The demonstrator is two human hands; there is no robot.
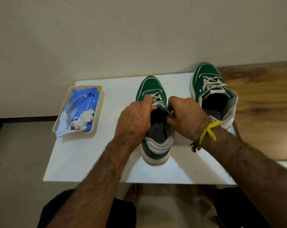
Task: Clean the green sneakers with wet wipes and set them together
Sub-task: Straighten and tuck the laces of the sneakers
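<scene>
Both hands are on the near green sneaker [153, 122], mid-bench [93, 155]: left hand [136, 119] curls round the collar edge, right hand [184, 116] pinches the opposite side, likely spreading the opening. Second sneaker [211, 94] waits well apart on the right. Wet wipes pack [80, 109] sits in its tray [100, 111], untouched, on the left.

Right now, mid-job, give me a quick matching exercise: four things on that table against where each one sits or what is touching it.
Things:
1. near sneaker
2. far sneaker
3. wipes pack
4. yellow thread

States:
A. lying in the cream tray
B. tied round the right wrist
C. gripped at its opening by both hands
D. untouched, at the table's right edge

Pairs: 1-C, 2-D, 3-A, 4-B
</scene>
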